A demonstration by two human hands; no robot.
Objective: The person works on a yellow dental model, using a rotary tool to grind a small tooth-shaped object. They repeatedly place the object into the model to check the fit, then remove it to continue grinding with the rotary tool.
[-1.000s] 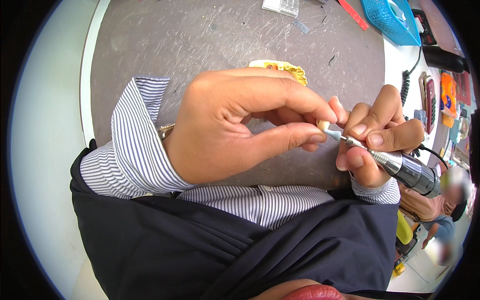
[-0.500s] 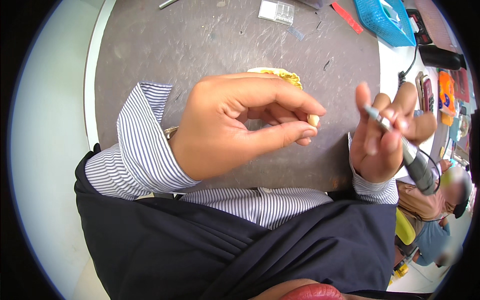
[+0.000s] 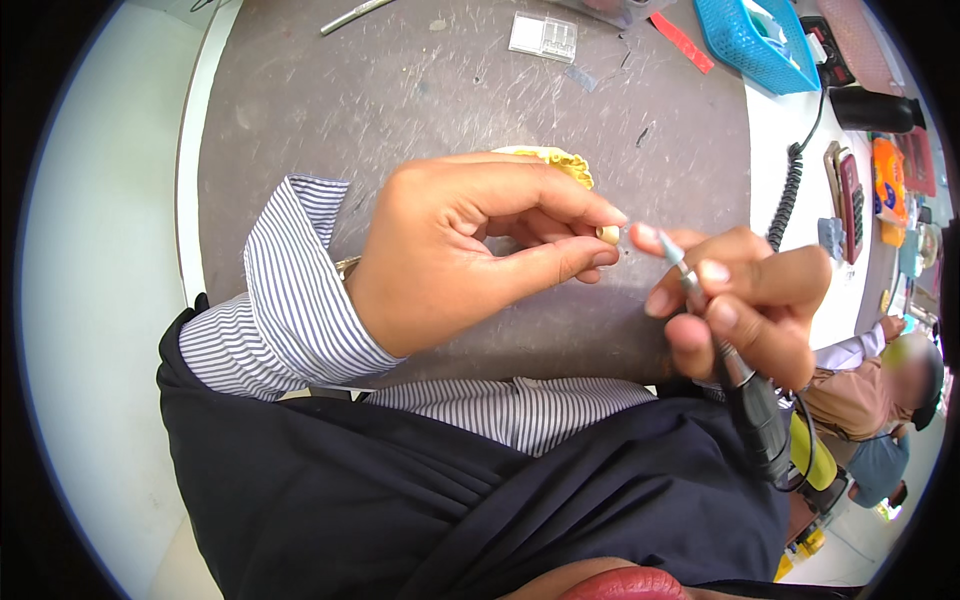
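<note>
Between the thumb and fingertips of my left hand sits a small cream dental crown. My right hand is closed around a rotary handpiece with a dark grip, a silver neck and a pale blue-grey pointed tip. That tip is to the right of the crown, apart from it. One right fingertip reaches close to the crown; whether it touches, I cannot tell. Behind my left hand a yellow and white dental model lies on the brown table, partly hidden by my fingers.
At the far side are a clear compartment box, a red strip and a metal rod. A blue basket stands at the back right, near a coiled black cord. Another person is at the right edge.
My right hand has moved left with the handpiece, bringing its tip closer to the crown. The crown has turned slightly in my left hand.
</note>
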